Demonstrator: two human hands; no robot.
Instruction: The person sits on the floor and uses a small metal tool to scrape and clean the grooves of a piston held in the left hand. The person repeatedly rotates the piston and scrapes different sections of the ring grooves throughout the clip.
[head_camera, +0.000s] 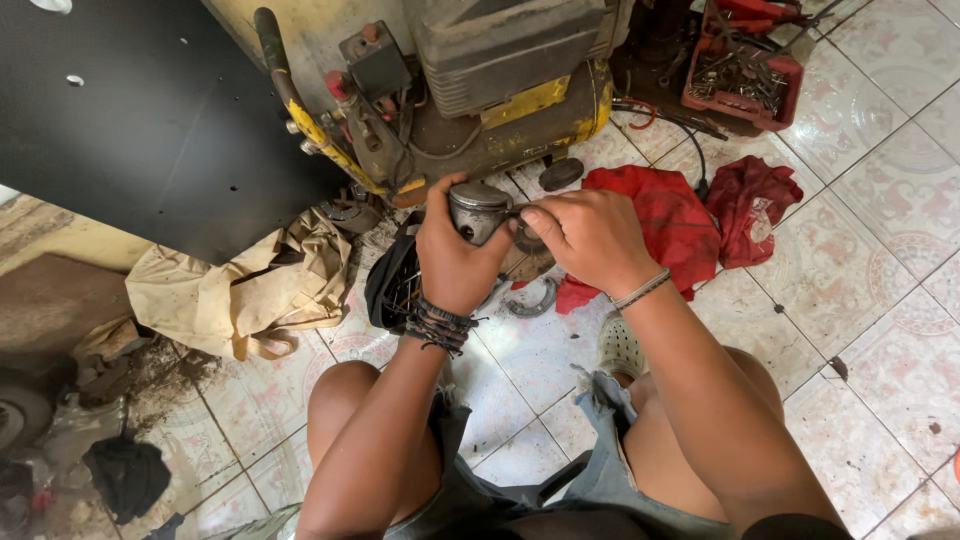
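Left hand (455, 255) has its grip closed around a grey metal piston (478, 210), held above the tiled floor (860, 300). Right hand (590, 235) pinches at the piston's side. Red rags (680, 225) lie just behind.

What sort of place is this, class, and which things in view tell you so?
Probably a small repair workshop: a grimy yellow compressor-like machine, a red tray of bolts and tools, oily red rags, and a metal piston held in both hands.
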